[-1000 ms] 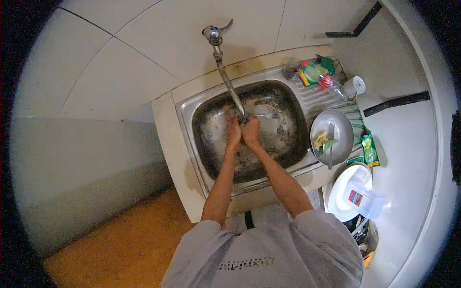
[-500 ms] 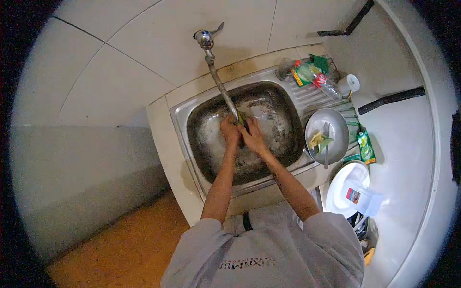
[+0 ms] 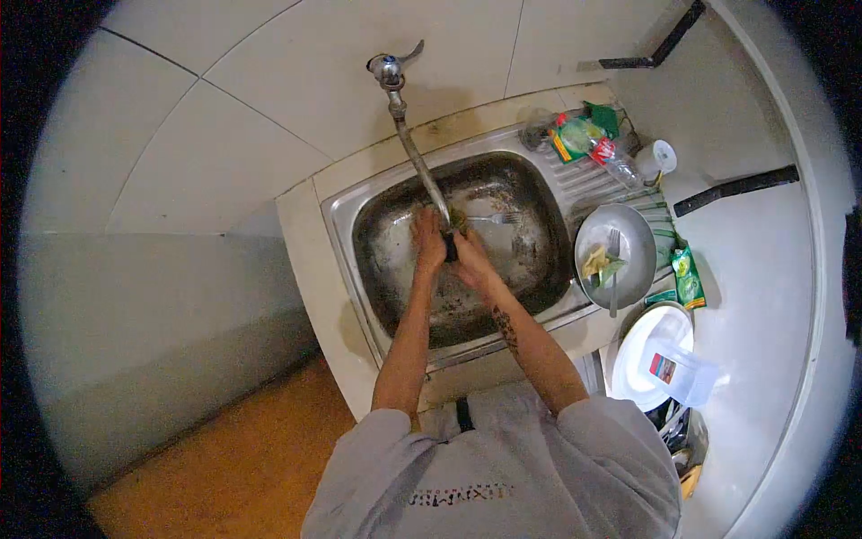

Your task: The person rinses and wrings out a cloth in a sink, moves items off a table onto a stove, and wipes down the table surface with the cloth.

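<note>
The left hand (image 3: 427,238) and right hand (image 3: 470,255) are close together in the sink (image 3: 386,260), under the tap (image 3: 418,163). A small greenish thing (image 3: 459,218) is at the right fingertips; whether either hand grips it, I cannot tell. A fork (image 3: 492,219) lies just beyond. A pan (image 3: 639,260) stands right of the basin.
</note>
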`<move>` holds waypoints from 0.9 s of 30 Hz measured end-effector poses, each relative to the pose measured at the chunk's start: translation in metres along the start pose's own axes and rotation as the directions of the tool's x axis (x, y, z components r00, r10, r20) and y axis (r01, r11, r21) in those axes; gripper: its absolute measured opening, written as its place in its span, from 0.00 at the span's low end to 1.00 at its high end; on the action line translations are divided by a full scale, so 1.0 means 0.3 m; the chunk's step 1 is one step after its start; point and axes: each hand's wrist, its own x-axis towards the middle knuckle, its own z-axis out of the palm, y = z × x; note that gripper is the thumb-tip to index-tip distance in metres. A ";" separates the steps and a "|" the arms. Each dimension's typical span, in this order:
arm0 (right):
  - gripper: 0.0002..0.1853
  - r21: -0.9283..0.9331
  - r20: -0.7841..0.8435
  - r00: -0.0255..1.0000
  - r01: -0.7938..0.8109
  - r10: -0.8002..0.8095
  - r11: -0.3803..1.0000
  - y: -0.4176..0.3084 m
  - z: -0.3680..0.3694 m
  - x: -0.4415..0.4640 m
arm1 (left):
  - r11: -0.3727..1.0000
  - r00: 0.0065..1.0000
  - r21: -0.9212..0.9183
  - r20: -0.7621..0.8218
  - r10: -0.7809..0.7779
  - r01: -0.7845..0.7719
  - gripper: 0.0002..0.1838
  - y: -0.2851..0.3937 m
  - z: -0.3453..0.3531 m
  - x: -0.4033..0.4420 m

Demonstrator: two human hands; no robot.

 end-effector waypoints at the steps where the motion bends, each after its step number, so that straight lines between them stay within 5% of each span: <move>1: 0.30 -0.058 -0.045 0.985 0.162 -0.165 0.985 0.129 -0.034 0.141 | 0.997 0.999 0.067 0.033 -0.031 0.028 0.26 0.059 -0.049 -0.027; 3: 0.23 -0.125 -0.075 0.942 0.316 -0.327 0.940 0.155 -0.039 0.163 | 0.998 0.999 0.051 0.011 -0.030 0.029 0.28 -0.037 0.016 0.000; 4: 0.23 -0.391 -0.083 0.895 0.375 -0.438 0.841 0.066 -0.006 0.059 | 1.000 0.999 -0.007 -0.038 -0.003 0.002 0.28 -0.158 0.104 0.038; 6: 0.23 -0.625 -0.052 0.840 0.395 -0.540 0.674 0.028 0.028 0.016 | 0.991 0.989 -0.117 -0.144 0.041 -0.058 0.29 -0.228 0.147 0.056; 12: 0.22 -0.762 -0.155 0.791 0.286 -0.591 0.581 0.032 0.059 0.083 | 0.806 0.982 -0.561 0.123 -0.146 0.190 0.29 0.081 -0.041 -0.067; 14: 0.28 -0.851 -0.277 0.859 -0.011 -0.431 0.526 -0.025 0.066 0.055 | 0.313 0.866 -0.815 0.405 -0.294 0.488 0.29 0.064 -0.004 -0.061; 18: 0.30 -0.904 -0.107 0.913 0.076 -0.394 0.421 -0.009 -0.020 0.074 | 0.221 0.888 -0.872 0.378 -0.264 0.437 0.26 0.079 0.034 -0.057; 20: 0.22 -0.872 0.130 0.634 0.438 -0.762 0.216 0.028 -0.054 0.088 | 0.197 0.955 -0.936 0.272 -0.121 0.292 0.20 0.016 0.090 -0.009; 21: 0.20 -0.845 0.201 0.496 0.524 -0.845 0.107 0.027 -0.065 0.082 | 0.195 0.955 -0.937 0.273 -0.116 0.291 0.20 -0.001 0.110 0.016; 23: 0.20 -0.751 0.133 0.611 0.576 -0.780 0.324 -0.043 -0.084 -0.004 | 0.538 0.976 -0.821 0.105 -0.190 0.193 0.18 -0.046 0.162 0.038; 24: 0.20 -0.753 0.130 0.609 0.574 -0.782 0.322 -0.074 -0.089 -0.034 | 0.537 0.977 -0.821 0.108 -0.186 0.193 0.18 -0.099 0.223 0.062; 25: 0.22 -0.702 0.218 0.582 0.651 -0.784 0.288 -0.100 -0.093 -0.063 | 0.682 0.961 -0.728 -0.127 -0.244 0.077 0.20 -0.170 0.300 0.087; 27: 0.24 -0.649 0.299 0.549 0.717 -0.780 0.256 -0.104 -0.129 -0.074 | 0.807 0.900 -0.590 -0.353 -0.255 -0.003 0.21 -0.208 0.347 0.102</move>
